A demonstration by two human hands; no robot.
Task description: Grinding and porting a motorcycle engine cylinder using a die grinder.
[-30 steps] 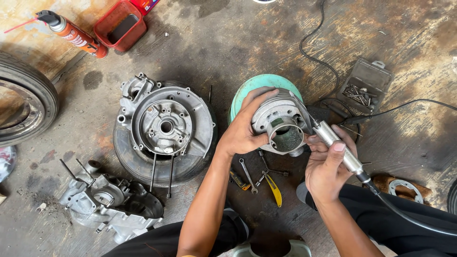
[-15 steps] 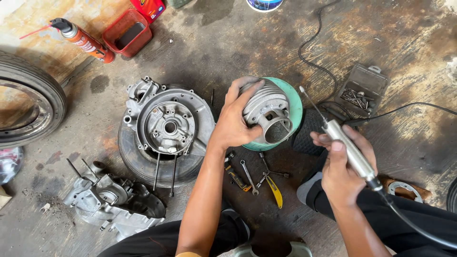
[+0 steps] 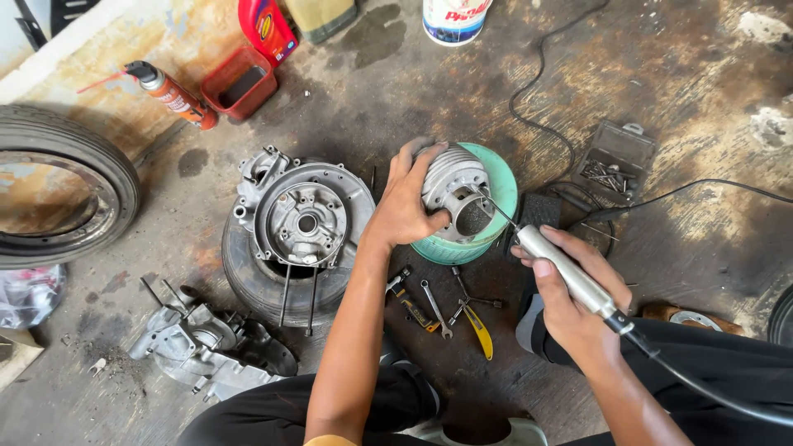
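Compared with a moment ago, the finned metal cylinder [image 3: 453, 188], gripped by the left hand [image 3: 406, 202] on the green drum [image 3: 500, 186], is now met at its opening by the rotary tool [image 3: 568, 277] clasped in the right hand [image 3: 572, 306], so grinding seems begun.

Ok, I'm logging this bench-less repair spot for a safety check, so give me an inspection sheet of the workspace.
Surface: stained concrete floor.
Job's things: finned cylinder on green tub; handheld rotary tool, its bit at the bore.
Clutter: wrenches, engine case on small tyre, spray can, bit box.
Grippers: left hand grips cylinder; right hand holds tool.
Cables: black cords across floor.
Surroundings: large tyre, red container.
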